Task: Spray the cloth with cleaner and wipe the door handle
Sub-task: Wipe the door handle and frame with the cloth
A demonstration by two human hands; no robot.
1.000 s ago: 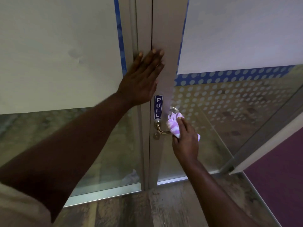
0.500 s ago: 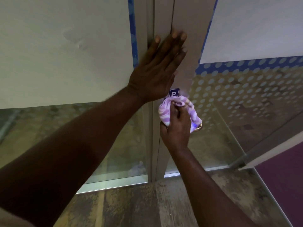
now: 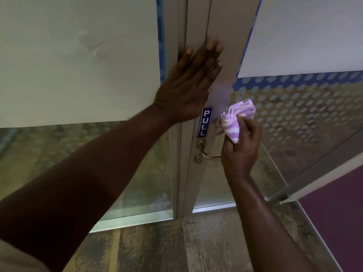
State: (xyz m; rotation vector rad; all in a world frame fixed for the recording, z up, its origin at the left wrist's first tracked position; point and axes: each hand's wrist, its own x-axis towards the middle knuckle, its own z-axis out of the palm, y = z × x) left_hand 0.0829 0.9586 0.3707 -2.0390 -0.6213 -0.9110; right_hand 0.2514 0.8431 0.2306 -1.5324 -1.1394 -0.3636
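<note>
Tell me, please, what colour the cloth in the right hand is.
The cloth is lilac with white stripes; head view.

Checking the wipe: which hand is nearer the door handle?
Right. The right hand, gripping the cloth, hides the end of the door handle; the left hand rests flat above.

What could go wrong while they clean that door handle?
The left hand lies flat across the gap beside the grey metal door edge; if the door swings, fingers might get pinched. The right hand holds the bunched purple-and-white cloth above the brass lever handle, so wiping may miss it.
</note>
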